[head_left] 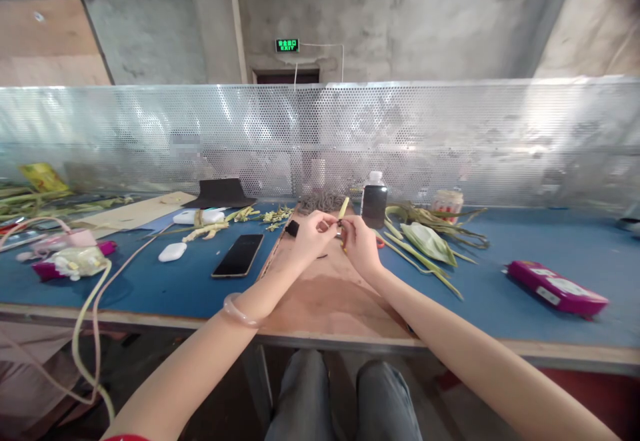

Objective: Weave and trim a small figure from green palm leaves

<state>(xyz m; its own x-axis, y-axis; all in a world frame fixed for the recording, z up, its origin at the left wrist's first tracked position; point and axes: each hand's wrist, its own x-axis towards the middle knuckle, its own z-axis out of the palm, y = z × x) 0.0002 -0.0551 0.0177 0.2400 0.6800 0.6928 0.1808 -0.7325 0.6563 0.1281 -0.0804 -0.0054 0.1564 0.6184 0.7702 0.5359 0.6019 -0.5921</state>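
Note:
Both my hands meet above the brown wooden board (325, 301), fingertips close together. My left hand (316, 235) is closed in a pinch, its fingertips at the lower end of a pale yellow strip (343, 208). Opposite it, my right hand (359, 242) pinches at the same spot. The strip sticks up between the fingers, and a small dark bit shows at its base, too small to name. Part of an orange loop (381, 243) peeks out behind my right hand. Beyond the hands lies a heap of grey strands (325, 203).
Left of the board are a phone (239, 255), a white earbud case (173, 252) and plant scraps (206, 230). A dark bottle (375, 204), green leaves (429, 243) and a magenta packet (556, 287) stand or lie to the right. A perforated metal screen (240, 134) closes the back.

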